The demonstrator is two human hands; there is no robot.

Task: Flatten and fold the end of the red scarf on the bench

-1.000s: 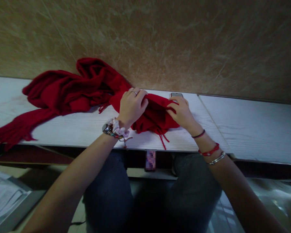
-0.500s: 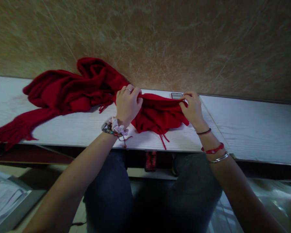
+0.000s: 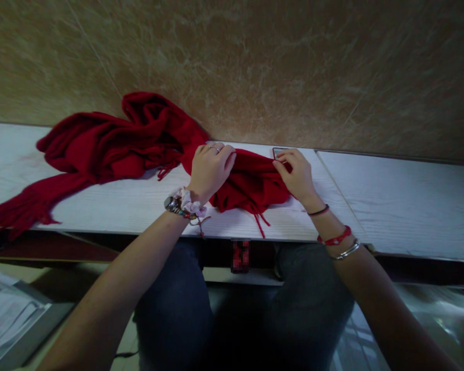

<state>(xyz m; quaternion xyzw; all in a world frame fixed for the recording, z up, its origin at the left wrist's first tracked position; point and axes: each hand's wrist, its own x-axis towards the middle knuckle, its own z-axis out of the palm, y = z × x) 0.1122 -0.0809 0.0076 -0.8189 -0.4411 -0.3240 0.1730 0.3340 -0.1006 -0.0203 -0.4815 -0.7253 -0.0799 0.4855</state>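
Note:
A red fringed scarf (image 3: 104, 141) lies bunched along the white tabletop, its left end spread in tassels near the front edge. Toward its right end, my left hand (image 3: 212, 167) is closed on the upper edge of the cloth, fingertips hidden behind the knuckles. My right hand (image 3: 297, 174) pinches the scarf's upper right corner between thumb and fingers. Between the two hands the cloth hangs in loose folds onto the table, and a few red strands point toward the front edge.
Behind my right fingers lies a partly covered phone-like device (image 3: 280, 152). A brown marbled wall (image 3: 232, 67) rises along the back of the white tabletop (image 3: 410, 201). Papers (image 3: 7, 319) sit in a grey holder at the lower left. A pixelated object (image 3: 240, 255) shows below the table's front edge.
My right hand moved right along the scarf, drawing its edge out, then came back left a little. My left hand shifted slightly left and returned. The left heap of scarf stayed still.

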